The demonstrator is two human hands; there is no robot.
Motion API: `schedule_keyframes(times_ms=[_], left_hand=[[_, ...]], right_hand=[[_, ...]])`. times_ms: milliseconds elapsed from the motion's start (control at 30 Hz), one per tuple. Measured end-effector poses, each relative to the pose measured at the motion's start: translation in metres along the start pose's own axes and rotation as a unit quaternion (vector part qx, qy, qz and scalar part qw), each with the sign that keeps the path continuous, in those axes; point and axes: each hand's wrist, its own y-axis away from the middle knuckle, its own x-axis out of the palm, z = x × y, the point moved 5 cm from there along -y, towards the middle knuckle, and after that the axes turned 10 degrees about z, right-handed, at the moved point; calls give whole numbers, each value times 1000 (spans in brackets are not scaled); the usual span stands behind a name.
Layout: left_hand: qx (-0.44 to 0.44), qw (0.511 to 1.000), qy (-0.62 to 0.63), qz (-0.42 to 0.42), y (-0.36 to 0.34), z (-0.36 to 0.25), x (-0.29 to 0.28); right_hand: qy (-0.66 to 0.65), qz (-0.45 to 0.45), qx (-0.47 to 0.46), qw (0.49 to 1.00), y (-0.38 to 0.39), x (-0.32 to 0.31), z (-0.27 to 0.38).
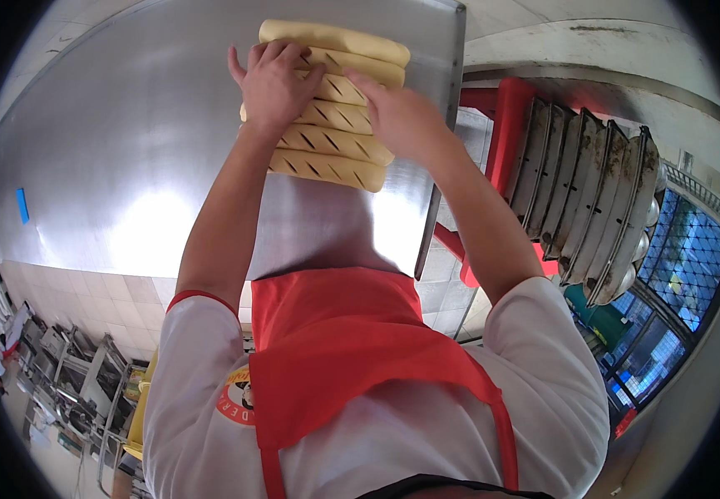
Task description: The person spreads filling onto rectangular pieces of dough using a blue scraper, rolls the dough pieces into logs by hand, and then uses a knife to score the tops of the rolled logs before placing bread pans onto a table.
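Observation:
Several long pale-yellow dough rolls (pixel 327 168) lie side by side on a steel table. Short diagonal slits run along the nearer ones, while the farthest roll (pixel 335 41) looks smooth on top. My left hand (pixel 278 90) rests over the left part of the rolls, fingers spread, fingertips on one of the farther rolls. At the right end of the rolls is my right hand (pixel 406 121), index finger stretched toward a slit roll and the other fingers curled in. Whatever it may pinch is too small or hidden to make out.
The steel table (pixel 119 125) stretches left, with a small blue piece (pixel 22 205) on it. Past its right edge, a red stand (pixel 511 125) sits beside several stacked worn metal trays (pixel 584 191). Metal racks (pixel 86 391) and clutter stand at lower left.

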Motion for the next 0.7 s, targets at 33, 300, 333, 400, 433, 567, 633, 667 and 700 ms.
schedule_keyframes(times_ms=[33,300,333,400,433,567,633,667,700], left_hand=[[-3,1000,-4,0,-1,0,0],[14,1000,-16,0,2,-35,13],[11,1000,-21,1,1,-36,14],[3,999,-33,7,0,-36,16],[8,1000,-28,6,2,-42,14],[53,998,-22,8,0,-72,21],[60,998,-21,27,-2,-74,26],[54,997,-17,45,-3,-73,27],[40,997,-14,61,-4,-67,28]], right_hand=[[-5,27,7,1000,14,-1,-5],[-23,-27,1,999,19,-4,-29],[-18,-12,9,1000,30,-2,-35],[-18,7,15,1000,46,-9,-40],[-28,15,19,999,58,-18,-36],[-28,-45,-2,999,48,-20,-41],[-32,-33,5,999,59,-5,-59],[-32,-27,7,999,65,-1,-71],[-29,-4,17,999,73,-9,-73]])
